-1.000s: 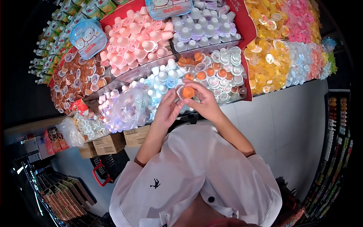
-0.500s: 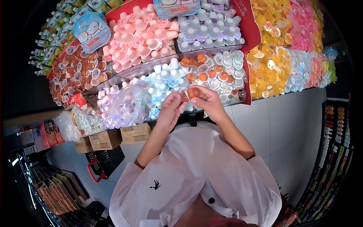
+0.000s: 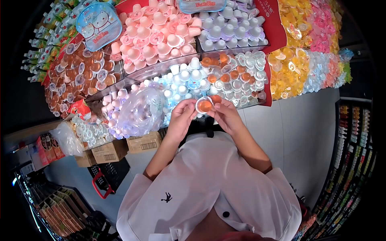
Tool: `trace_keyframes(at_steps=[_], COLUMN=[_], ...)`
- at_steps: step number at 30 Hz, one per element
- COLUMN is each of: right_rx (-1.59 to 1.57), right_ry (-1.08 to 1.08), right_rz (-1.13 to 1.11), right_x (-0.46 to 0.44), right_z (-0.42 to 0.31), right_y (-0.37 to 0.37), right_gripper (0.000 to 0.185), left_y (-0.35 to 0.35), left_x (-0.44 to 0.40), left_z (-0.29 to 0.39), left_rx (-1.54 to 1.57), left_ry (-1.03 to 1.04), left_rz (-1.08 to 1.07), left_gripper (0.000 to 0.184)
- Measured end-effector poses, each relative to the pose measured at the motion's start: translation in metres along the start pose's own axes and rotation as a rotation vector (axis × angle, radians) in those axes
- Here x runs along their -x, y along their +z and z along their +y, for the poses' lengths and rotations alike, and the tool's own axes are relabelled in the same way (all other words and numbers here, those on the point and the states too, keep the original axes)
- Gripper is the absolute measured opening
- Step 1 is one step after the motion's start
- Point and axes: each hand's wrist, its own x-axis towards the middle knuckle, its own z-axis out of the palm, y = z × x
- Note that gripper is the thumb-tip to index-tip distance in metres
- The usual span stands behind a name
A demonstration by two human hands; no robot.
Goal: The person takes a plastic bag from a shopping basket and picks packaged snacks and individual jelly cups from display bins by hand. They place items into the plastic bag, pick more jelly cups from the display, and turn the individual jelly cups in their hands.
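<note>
Between my hands, above the front edge of the display, are two amber jelly cups. The nearer jelly cup (image 3: 204, 106) faces me with its round, pale-rimmed side; the other jelly cup (image 3: 216, 98) sits just behind it to the right. My left hand (image 3: 182, 118) pinches the nearer cup at its left rim. My right hand (image 3: 227, 116) is closed at the right, its fingertips by both cups and partly hiding the farther one. White and blue jelly cups (image 3: 189, 80) lie just beyond my hands, and a bin of clear and orange jelly cups (image 3: 237, 74) is at the right.
A clear plastic bag (image 3: 141, 108) lies over the cups at left. Pink (image 3: 150, 32) and lilac cups (image 3: 229, 28) fill the raised bins behind. Cardboard boxes (image 3: 108, 151) and a black basket with a red handle (image 3: 100, 182) stand below. Shelves (image 3: 350, 156) line the right.
The jelly cups have been turned, so one now shows its round rimmed side toward me. My hands are slightly farther apart, and the view has shifted a little.
</note>
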Motion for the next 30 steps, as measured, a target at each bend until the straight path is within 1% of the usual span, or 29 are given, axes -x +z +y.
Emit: trace_keyframes(at_steps=[2,6,8,11,12,15,16,19,20,24,27,28,30], right_rx=[-0.044,-0.005,0.013,0.038,0.050,0.068,0.088,0.062,0.081,0.086,0.071,0.067,0.074], right_ry=[-0.003,-0.055,-0.080,-0.110,-0.135,-0.185,-0.194,-0.218,-0.217,-0.202,-0.183,-0.179,-0.147], right_rz=[0.017,0.012,0.031,0.075,0.089,0.154,0.181,0.256,0.275,0.251,0.232,0.226,0.234], right_x=[0.003,0.011,0.014,0.012,0.012,0.005,0.003,0.001,0.002,-0.001,0.000,0.000,0.001], right_z=[0.001,-0.012,-0.022,-0.033,-0.040,-0.053,-0.059,-0.079,-0.087,-0.107,-0.120,-0.123,-0.131], right_y=[-0.002,-0.004,-0.002,-0.020,-0.018,-0.039,-0.046,-0.056,-0.058,-0.086,-0.102,-0.105,-0.110], right_gripper=[0.031,0.029,0.029,0.028,0.027,0.026,0.023,0.019,0.018,0.019,0.022,0.023,0.025], left_y=[-0.006,0.003,0.006,0.016,0.024,0.064,0.088,0.107,0.111,0.147,0.164,0.171,0.186], left_x=[-0.001,-0.005,-0.011,-0.023,-0.028,-0.036,-0.036,-0.055,-0.064,-0.094,-0.134,-0.143,-0.161], left_z=[0.004,0.018,0.018,0.019,0.020,0.023,0.028,0.019,0.014,0.003,-0.012,-0.017,-0.027], left_rx=[-0.028,-0.198,-0.349,-0.536,-0.591,-0.693,-0.716,-0.956,-1.066,-1.207,-1.442,-1.514,-1.551], left_ry=[0.016,0.090,0.165,0.315,0.371,0.420,0.481,0.509,0.632,0.738,0.966,0.898,0.871], left_rz=[0.016,0.067,0.077,0.062,0.052,0.078,0.123,0.117,0.125,0.053,0.017,0.041,0.078], left_gripper=[0.023,0.023,0.024,0.025,0.025,0.027,0.031,0.036,0.037,0.040,0.040,0.042,0.042])
